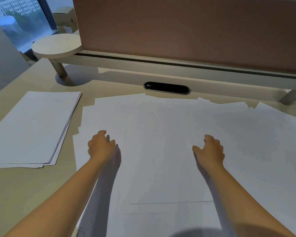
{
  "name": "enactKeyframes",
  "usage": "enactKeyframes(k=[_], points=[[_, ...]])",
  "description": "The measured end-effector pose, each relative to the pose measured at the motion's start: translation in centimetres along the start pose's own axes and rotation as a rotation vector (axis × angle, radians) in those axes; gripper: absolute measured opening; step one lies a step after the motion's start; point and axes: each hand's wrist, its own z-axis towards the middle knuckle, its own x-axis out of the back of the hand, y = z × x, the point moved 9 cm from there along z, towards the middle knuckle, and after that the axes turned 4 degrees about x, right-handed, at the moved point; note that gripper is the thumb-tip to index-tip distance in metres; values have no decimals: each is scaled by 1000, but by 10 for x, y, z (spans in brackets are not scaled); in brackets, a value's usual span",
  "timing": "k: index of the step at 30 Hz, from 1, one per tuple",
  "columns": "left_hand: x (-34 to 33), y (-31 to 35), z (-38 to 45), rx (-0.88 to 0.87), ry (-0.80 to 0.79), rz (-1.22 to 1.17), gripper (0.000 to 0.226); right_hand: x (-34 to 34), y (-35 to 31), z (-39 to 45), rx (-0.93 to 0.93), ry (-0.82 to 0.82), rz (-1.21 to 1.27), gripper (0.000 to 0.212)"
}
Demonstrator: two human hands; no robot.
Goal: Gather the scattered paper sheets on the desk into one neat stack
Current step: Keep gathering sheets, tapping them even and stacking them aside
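Several white paper sheets (161, 134) lie overlapped and skewed across the middle and right of the desk. A tidier stack of white sheets (32, 127) rests at the left. My left hand (101, 145) hovers over the left part of the scattered sheets, fingers curled downward and holding nothing. My right hand (209, 149) is over the sheets further right, thumb spread, fingers bent, nothing in it. The topmost sheet lies between the two hands, its near edge visible low in the view.
A brown partition panel (186, 26) on a white rail closes off the back of the beige desk (24, 189). A black oval cable port (167, 88) sits behind the papers. A round white shelf (56, 46) on a metal leg stands at the back left.
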Motion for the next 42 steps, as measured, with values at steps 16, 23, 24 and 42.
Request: enactKeyframes(k=[16, 23, 24, 42], points=[[-28, 12, -24, -32, -130, 73, 69, -20, -14, -7, 32, -169, 116, 68], [-17, -10, -26, 144, -138, 104, 74, 6, 24, -15, -166, -79, -109, 65], [-18, -14, -28, 173, -146, 96, 75, 6, 25, -16, -173, -83, -100, 63], [-38, -14, -46, -35, -343, 7, 11, -15, -1, -46, -20, -235, 35, 71]])
